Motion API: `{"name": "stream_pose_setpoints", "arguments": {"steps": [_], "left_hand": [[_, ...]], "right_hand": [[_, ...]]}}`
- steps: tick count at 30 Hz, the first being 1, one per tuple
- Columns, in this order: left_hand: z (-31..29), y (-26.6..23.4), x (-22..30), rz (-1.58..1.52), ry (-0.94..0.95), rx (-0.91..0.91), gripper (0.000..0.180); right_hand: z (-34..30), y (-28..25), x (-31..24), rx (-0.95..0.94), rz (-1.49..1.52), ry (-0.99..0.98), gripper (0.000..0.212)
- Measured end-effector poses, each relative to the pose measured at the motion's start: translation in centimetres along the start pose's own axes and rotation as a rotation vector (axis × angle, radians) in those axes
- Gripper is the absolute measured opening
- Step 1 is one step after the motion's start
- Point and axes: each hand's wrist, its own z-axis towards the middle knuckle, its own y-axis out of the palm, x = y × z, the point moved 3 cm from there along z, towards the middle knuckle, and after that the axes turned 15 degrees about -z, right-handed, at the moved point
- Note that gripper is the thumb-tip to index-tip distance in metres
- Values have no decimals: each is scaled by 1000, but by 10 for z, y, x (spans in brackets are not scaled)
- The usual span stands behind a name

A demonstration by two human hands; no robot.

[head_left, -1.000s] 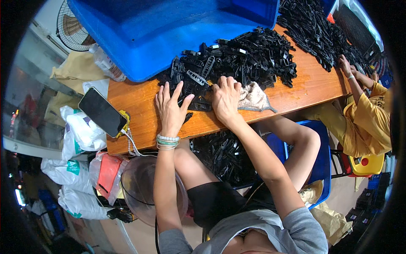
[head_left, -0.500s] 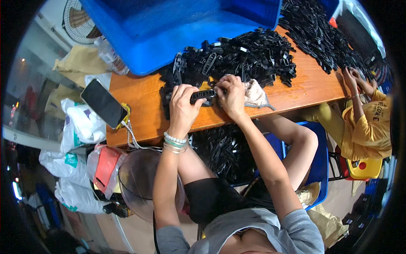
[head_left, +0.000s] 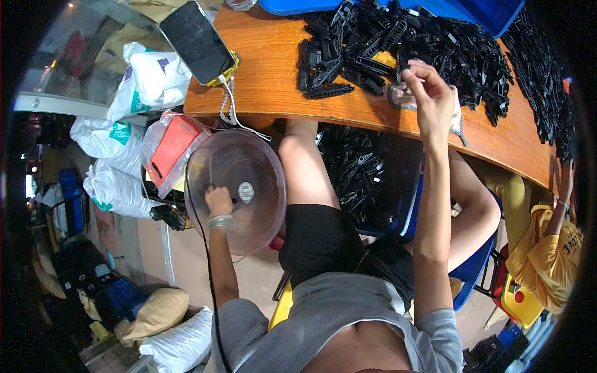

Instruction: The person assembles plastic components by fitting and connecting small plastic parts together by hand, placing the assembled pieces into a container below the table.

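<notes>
My left hand (head_left: 219, 200) is down at the round see-through plastic tub (head_left: 264, 168) beside my left leg. Its fingers are curled, and a small dark piece shows by them; whether they grip it is unclear. Over the table's front edge, my right hand (head_left: 433, 99) has thumb and forefinger pinched together, what is between them too small to make out. Under that hand lies a pale cloth (head_left: 457, 121) with a grey edge. Ladder-like black plastic parts (head_left: 373, 65) are heaped just beyond, and a single black part (head_left: 329, 91) lies near the edge.
A phone (head_left: 198, 43) with a white cable rests at the wooden table's (head_left: 249, 68) left end. White sacks (head_left: 155, 78) and a red bagged item (head_left: 174, 152) stand left. Black parts (head_left: 351, 171) fill a bin under the table. A yellow-clad co-worker (head_left: 550, 255) sits right.
My left hand has left the table, where it held a black part, and dropped to the tub. My right hand now pinches apart from it. The view has shifted left and down.
</notes>
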Motion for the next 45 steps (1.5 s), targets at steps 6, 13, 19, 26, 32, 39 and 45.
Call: {"name": "stream_pose_setpoints", "arguments": {"steps": [6, 13, 19, 26, 32, 39, 45], "left_hand": [[-10, -21, -6, -641, 53, 140, 41], [-15, -52, 14, -404, -5, 94, 23], [8, -124, 93, -1688, 199, -8, 25], [15, -204, 244, -1939, 714, -378, 9], [19, -214, 314, -1749, 928, -184, 26], [27, -229, 324, -1218, 1227, 238, 16], [38, -218, 319, -1213, 1154, 257, 21]], "right_hand": [[-26, -13, 1, -28, 117, 168, 12], [-49, -29, 1, 7, 144, 226, 11], [-66, -42, 26, 88, 284, 381, 19], [-82, -50, 34, 28, 375, 445, 29], [-75, -56, 28, -99, 225, 458, 30], [-65, -55, 23, -198, 8, 316, 26], [-62, -52, 21, -284, -372, 102, 27]]}}
